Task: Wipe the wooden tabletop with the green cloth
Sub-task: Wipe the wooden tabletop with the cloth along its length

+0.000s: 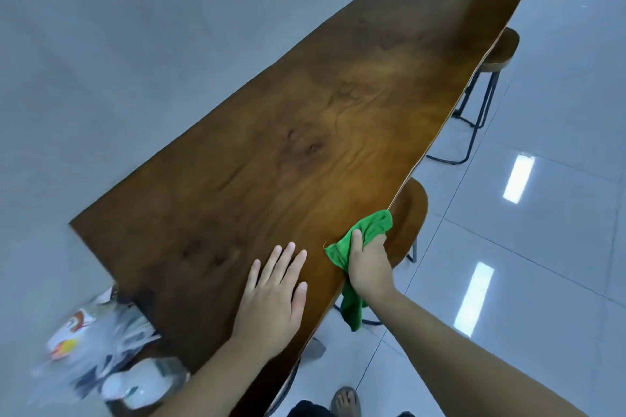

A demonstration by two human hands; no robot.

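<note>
Right hand (pixel 367 267) closed around green cloth (pixel 360 234) at near edge of wooden tabletop (pixel 305 132). Left hand (pixel 271 298) flat on tabletop beside cloth, fingers spread, holding nothing. Blurred plastic bag (pixel 98 342) at tabletop's left end, contents unclear.

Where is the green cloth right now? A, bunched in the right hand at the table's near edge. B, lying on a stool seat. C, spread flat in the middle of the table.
A: the right hand grips the green cloth bunched at the tabletop edge, one end hanging down.
</note>
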